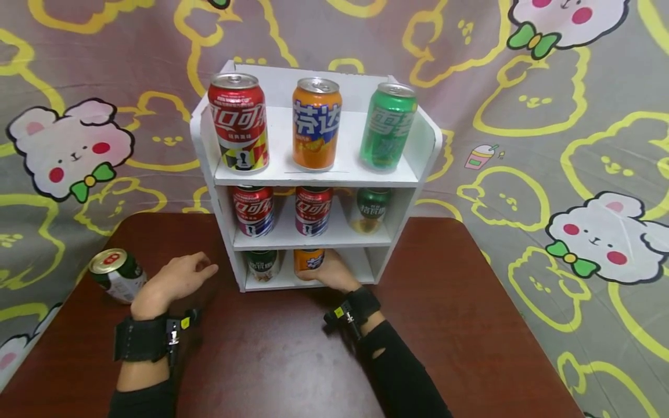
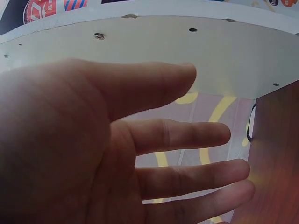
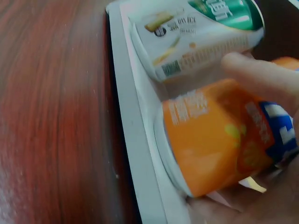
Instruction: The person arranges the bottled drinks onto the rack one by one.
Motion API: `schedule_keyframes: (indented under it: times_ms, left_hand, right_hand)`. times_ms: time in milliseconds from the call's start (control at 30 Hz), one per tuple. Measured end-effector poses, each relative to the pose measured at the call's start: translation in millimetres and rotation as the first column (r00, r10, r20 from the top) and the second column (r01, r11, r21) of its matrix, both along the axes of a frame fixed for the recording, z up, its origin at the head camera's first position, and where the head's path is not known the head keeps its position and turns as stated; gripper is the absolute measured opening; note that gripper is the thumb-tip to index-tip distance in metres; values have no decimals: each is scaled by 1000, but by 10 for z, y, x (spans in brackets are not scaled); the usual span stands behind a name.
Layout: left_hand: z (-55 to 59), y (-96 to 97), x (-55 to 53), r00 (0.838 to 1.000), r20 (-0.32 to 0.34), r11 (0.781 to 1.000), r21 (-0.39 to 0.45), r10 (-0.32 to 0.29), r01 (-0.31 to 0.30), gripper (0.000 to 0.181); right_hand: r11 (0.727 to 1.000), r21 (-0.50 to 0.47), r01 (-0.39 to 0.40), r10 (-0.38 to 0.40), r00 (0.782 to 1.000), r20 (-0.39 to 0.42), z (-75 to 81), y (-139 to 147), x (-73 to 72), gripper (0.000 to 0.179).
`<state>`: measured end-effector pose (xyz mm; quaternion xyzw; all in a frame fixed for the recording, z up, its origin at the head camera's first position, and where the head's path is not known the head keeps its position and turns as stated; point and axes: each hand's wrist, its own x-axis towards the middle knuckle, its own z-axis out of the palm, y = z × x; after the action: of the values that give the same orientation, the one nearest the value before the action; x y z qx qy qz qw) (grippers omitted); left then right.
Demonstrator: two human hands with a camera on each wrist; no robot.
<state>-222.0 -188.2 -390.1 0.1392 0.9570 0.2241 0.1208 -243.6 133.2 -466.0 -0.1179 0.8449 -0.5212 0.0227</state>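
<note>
On the bottom level of a white shelf [image 1: 308, 180], my right hand [image 1: 331, 271] grips an orange soda can [image 1: 308, 259]. In the right wrist view the thumb lies along one side of the orange can [image 3: 215, 140] and fingers curl under the other. Beside it stands a green-and-white can [image 1: 263, 265], apart from the hand. My left hand [image 1: 177, 278] hovers left of the shelf, holding nothing; the left wrist view shows its fingers [image 2: 187, 137] spread and fairly straight. Another green-and-white can [image 1: 119, 276] stands on the table to its left.
The top level holds a red cola can [image 1: 239, 125], an orange can [image 1: 316, 125] and a green can [image 1: 388, 128]. Two red cans [image 1: 253, 212] and a green-and-gold can [image 1: 370, 212] occupy the middle level. Around the brown table [image 1: 261, 360] hangs a patterned cloth [image 1: 522, 145].
</note>
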Motion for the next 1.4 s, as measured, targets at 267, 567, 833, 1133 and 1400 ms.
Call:
schedule_keyframes:
  times_ms: [267, 567, 833, 1133, 1400]
  left_hand:
    - [-26, 8, -12, 1000, -3, 1000, -11, -4, 4, 51]
    - [-27, 13, -19, 1000, 5, 1000, -5, -6, 6, 52]
    - [-39, -12, -36, 1000, 0, 1000, -2, -16, 16, 53]
    - [-34, -11, -20, 1000, 0, 1000, -11, -9, 9, 52]
    - [2, -22, 18, 999, -34, 1000, 1, -9, 9, 48]
  right_hand:
    - [997, 70, 14, -12, 1000, -25, -100, 16, -3, 55]
    - [987, 84, 135, -127, 987, -96, -108, -91, 66, 67]
    - [956, 122, 266, -240, 951, -194, -127, -194, 79, 67]
    - [917, 174, 360, -311, 916, -255, -190, -303, 85, 75]
    - [994, -2, 112, -111, 979, -171, -202, -176, 3, 72]
